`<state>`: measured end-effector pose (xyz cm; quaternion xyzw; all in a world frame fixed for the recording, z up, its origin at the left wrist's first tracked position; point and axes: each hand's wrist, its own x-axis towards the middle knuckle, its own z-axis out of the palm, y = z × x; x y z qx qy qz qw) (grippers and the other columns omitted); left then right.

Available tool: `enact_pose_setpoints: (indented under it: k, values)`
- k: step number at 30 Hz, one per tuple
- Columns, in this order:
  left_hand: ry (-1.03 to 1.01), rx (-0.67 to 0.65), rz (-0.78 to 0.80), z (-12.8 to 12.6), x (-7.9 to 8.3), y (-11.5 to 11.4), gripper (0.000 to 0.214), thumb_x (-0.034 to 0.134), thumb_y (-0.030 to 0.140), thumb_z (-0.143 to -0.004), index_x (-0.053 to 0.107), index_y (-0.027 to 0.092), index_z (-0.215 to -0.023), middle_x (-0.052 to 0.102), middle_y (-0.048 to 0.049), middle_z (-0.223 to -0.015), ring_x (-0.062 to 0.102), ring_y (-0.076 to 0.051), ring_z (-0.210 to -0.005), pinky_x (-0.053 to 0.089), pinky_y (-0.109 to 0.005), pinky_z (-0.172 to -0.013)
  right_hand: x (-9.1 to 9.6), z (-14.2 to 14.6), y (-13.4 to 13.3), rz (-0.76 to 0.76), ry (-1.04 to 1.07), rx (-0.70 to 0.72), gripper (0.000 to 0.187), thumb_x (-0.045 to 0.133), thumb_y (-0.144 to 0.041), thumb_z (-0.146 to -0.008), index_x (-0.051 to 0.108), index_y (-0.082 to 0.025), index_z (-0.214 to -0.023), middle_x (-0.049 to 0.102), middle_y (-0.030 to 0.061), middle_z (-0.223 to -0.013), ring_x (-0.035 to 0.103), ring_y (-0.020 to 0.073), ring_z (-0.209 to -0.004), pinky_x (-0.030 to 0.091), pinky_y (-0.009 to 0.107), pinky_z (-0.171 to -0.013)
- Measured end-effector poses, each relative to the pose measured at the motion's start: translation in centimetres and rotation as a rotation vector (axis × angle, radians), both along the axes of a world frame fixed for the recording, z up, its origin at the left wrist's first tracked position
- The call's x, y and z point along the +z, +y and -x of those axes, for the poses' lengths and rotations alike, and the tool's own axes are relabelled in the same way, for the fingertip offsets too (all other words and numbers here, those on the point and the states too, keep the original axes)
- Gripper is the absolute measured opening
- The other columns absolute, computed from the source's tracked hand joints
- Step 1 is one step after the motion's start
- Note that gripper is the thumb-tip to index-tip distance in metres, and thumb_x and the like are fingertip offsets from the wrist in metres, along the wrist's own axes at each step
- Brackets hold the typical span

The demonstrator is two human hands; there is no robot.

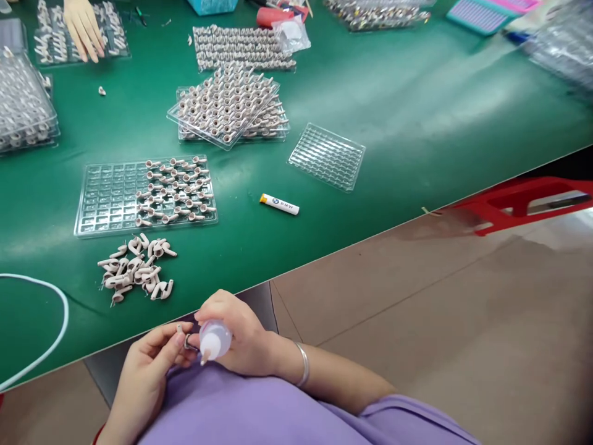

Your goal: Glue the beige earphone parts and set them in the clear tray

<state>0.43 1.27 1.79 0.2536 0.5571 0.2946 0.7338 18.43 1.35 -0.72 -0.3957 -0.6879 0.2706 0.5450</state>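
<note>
My right hand (243,337) is wrapped around a small clear squeeze bottle (214,340), its nozzle pointing down-left over my lap. My left hand (151,364) pinches a small beige part (181,330) right beside the nozzle. Both hands sit just below the green table's near edge (259,284). A loose pile of beige parts (136,267) lies on the table above my hands. Behind it a clear tray (109,199) is filled with parts on its right half.
Stacked full trays (229,106) sit mid-table, an empty clear tray (327,156) to the right, a white lighter (279,204) nearby. Another person's hand (83,28) rests on a tray at far left. A white cable (55,309) loops left; a red stool (519,201) stands right.
</note>
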Motion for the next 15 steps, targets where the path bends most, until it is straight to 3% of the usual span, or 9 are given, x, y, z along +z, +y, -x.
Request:
enact_pose_setpoints:
  k: [7,15]
  values:
    - [-0.027,0.011,0.106,-0.2,-1.3,-0.1,0.032,0.085,0.042,-0.062,0.079,0.018,-0.082,0.073,-0.0056,-0.069,0.061,-0.012,-0.061,0.051,-0.019,-0.058,-0.9,0.2,-0.1,-0.116,-0.354,-0.106,0.007,0.054,-0.014,-0.089,0.056,-0.018,-0.095,0.066,0.0016,-0.079,0.059,0.014,-0.071,0.039,0.032,-0.07]
    - [-0.006,-0.012,0.056,-0.1,-2.2,0.1,0.028,0.082,0.041,-0.066,0.079,0.016,-0.078,0.069,-0.0031,-0.063,0.059,-0.013,-0.059,0.048,-0.02,-0.054,-1.6,0.5,0.0,-0.152,-0.362,-0.138,0.003,0.056,-0.018,-0.091,0.058,-0.019,-0.089,0.067,0.0011,-0.077,0.055,0.0144,-0.074,0.039,0.032,-0.073]
